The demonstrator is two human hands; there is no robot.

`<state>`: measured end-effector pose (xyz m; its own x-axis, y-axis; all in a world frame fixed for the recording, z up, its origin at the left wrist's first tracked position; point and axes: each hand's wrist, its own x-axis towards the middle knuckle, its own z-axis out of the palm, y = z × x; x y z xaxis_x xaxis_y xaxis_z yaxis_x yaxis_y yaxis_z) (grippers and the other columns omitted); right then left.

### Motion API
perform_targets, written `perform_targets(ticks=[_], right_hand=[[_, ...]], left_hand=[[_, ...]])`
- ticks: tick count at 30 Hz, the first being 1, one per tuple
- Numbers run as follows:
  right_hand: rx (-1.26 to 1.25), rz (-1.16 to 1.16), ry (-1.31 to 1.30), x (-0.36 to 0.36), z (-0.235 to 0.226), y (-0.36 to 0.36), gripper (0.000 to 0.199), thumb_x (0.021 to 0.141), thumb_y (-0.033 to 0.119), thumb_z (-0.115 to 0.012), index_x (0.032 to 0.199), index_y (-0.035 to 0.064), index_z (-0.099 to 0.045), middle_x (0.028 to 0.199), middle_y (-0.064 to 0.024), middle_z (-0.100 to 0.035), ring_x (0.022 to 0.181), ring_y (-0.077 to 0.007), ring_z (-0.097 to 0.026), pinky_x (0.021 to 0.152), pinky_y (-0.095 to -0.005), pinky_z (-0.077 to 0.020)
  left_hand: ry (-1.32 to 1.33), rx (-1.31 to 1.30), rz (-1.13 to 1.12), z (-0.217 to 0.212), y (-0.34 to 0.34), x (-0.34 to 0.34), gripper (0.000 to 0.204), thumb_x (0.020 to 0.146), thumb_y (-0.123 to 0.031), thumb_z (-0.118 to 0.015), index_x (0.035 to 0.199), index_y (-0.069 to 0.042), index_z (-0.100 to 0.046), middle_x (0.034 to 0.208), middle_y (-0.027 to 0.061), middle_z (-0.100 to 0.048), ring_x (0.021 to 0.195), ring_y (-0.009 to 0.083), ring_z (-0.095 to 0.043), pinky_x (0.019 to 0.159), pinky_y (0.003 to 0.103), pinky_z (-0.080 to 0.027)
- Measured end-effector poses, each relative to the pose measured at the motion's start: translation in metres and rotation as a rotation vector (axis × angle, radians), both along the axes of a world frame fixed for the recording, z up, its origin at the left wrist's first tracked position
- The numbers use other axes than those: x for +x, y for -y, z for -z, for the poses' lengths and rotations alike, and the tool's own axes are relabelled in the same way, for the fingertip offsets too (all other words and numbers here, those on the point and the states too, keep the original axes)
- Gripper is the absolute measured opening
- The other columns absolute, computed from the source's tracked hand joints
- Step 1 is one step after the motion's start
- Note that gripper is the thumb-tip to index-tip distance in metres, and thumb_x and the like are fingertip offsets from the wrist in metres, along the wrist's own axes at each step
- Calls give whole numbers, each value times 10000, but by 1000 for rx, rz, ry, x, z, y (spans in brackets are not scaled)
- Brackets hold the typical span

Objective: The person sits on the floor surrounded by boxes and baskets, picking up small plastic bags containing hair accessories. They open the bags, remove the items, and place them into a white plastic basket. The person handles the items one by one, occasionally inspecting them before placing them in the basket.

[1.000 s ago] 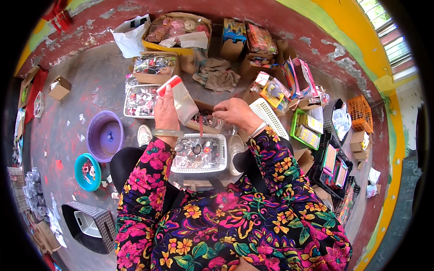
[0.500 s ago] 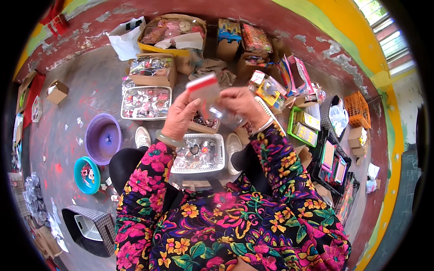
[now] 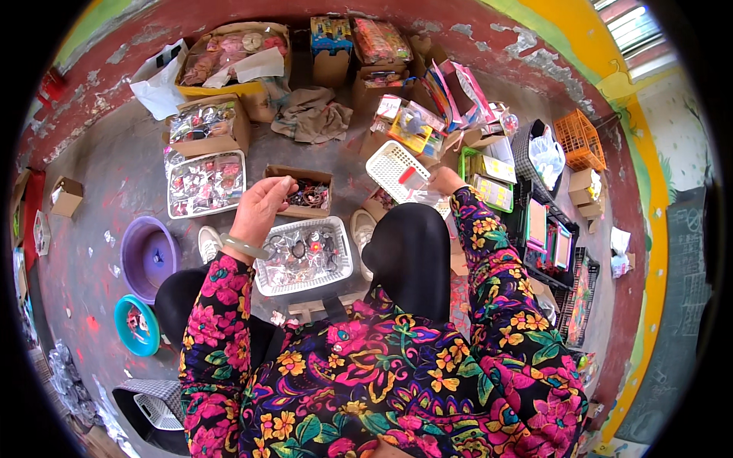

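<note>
My right hand [image 3: 446,182] is stretched out to the right, its fingers closed at the edge of a clear plastic packet [image 3: 416,179] with a red strip. The packet is over the white perforated basket [image 3: 388,162]. My left hand [image 3: 262,208], a pale bangle at its wrist, is raised beside a small cardboard box [image 3: 324,177] of dark little items. Its thumb and fingers are pinched together, and I cannot make out anything between them. Below it, a white basket [image 3: 269,284] filled with small clear-wrapped trinkets sits on the floor between my feet.
Another white basket [image 3: 174,208] of packets stands to the left, near a purple basin [image 3: 131,256] and a teal bowl [image 3: 155,336]. To the right are a green tray [image 3: 498,203], a black crate [image 3: 569,229] and an orange crate [image 3: 580,137]. My raised right knee [image 3: 408,252] lies between my arms.
My hands have moved apart. The red-stripped packet, earlier up in front of me between both hands, is now at my right hand over the basket. The view has shifted to the right.
</note>
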<state>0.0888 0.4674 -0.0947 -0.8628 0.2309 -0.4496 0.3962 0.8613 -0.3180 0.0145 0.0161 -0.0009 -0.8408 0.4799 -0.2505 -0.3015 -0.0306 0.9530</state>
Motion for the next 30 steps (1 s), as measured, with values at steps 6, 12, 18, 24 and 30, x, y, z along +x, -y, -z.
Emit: perform_targets(ticks=[6, 12, 18, 24, 30], right_hand=[[220, -204, 138, 4, 64, -30, 272, 681, 253, -613, 780, 2, -650, 629, -123, -601, 539, -231, -583, 539, -336, -468], [475, 13, -83, -17, 1, 2, 411, 722, 402, -560, 736, 2, -652, 738, -175, -630, 702, -306, -620, 676, -372, -486], [-568, 79, -188, -58, -151, 116, 269, 808, 257, -609, 718, 4, -635, 594, -16, -569, 514, -75, -522, 459, -215, -394], [-1158, 119, -320, -67, -180, 243, 155, 808, 141, -620, 895, 13, -614, 694, -22, -614, 548, -58, -556, 478, -154, -411], [-1309, 201, -224, -60, -138, 296, 178, 826, 136, -582, 937, -2, -599, 745, -48, -627, 603, -94, -595, 475, -171, -415]], left_hand=[[-11, -28, 49, 9, -8, -2, 258, 882, -233, -535, 1003, -11, -591, 909, 26, -626, 835, 83, -573, 661, 203, -442], [30, -2, 26, 8, -4, -2, 255, 892, -236, -512, 994, -15, -590, 904, 36, -627, 854, 92, -579, 672, 213, -448], [135, 49, -1, 9, 1, -3, 262, 902, -267, -480, 975, -44, -598, 929, 61, -631, 868, 122, -578, 727, 252, -445], [364, 514, 3, -14, 13, -2, 445, 862, -357, -534, 1140, -13, -483, 1094, 125, -562, 999, 184, -543, 674, 235, -466], [301, 497, -133, -14, 19, -8, 304, 878, -225, -518, 1089, -7, -501, 1000, 87, -587, 918, 166, -579, 531, 168, -413]])
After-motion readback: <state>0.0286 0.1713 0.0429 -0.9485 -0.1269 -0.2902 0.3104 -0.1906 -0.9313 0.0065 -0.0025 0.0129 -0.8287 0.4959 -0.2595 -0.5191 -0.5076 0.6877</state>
